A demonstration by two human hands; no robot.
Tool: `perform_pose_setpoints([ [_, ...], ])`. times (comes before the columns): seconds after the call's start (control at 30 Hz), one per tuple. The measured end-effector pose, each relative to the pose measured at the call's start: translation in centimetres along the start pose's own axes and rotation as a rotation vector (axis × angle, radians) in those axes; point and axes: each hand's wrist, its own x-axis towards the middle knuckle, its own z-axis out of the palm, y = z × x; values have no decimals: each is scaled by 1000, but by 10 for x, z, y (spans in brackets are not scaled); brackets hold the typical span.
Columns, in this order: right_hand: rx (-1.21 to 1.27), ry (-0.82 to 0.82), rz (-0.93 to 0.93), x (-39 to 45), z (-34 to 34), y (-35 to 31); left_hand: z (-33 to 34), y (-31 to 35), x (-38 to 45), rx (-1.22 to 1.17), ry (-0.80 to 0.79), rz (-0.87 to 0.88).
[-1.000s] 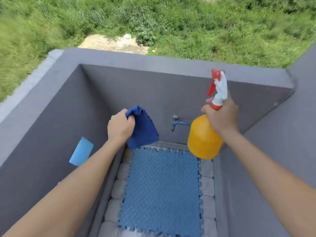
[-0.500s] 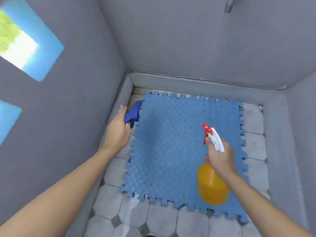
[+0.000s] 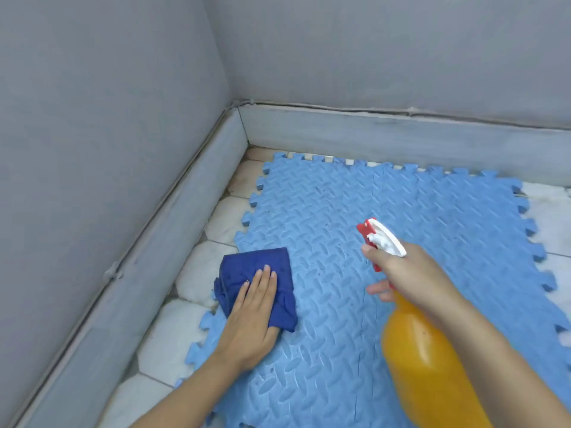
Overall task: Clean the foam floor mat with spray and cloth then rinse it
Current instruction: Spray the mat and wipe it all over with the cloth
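A light blue foam mat (image 3: 417,211) with jigsaw edges lies flat on the tiled floor. A dark blue cloth (image 3: 256,267) rests on the mat's left edge, and my left hand (image 3: 251,313) presses it down with straight fingers. My right hand (image 3: 411,276) grips the neck of an orange spray bottle (image 3: 429,359) with a red and white trigger head. The bottle hangs tilted over the mat's right half, nozzle pointing toward the far left. One finger lies on the trigger.
Grey walls (image 3: 108,118) with a low grey skirting (image 3: 386,134) close the corner at left and back. Pale tiles (image 3: 197,279) show along the mat's left side and at the far right (image 3: 550,208).
The view has dropped closer to the floor. My left hand went from holding the bunched cloth beside the mat to pressing it flat on the mat. The spray bottle stays over the mat.
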Motion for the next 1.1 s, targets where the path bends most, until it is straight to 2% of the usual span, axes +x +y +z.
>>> perform_pose_setpoints([
  [0.2,-109,155,-26,-17,2,7,2,5,1,56,-23,-55],
  [0.43,-110,170,-19,-34,8,17,2,-6,1,67,-31,26],
  [0.67,-301,179,-129,-50,26,20,-3,-2,1,119,-13,45],
  [0.73,-286,179,-163,-57,26,19,-2,-1,-1,112,-52,41],
  [0.8,-251,152,-194,-63,27,16,1,-2,0,158,5,44],
  [0.87,-247,131,-210,-65,31,14,2,-5,-1,195,-56,14],
  [0.97,-287,147,-242,-68,35,12,5,-9,-1,252,-67,22],
  [1.1,-193,193,-284,-72,38,9,6,-9,-1,287,-9,46],
])
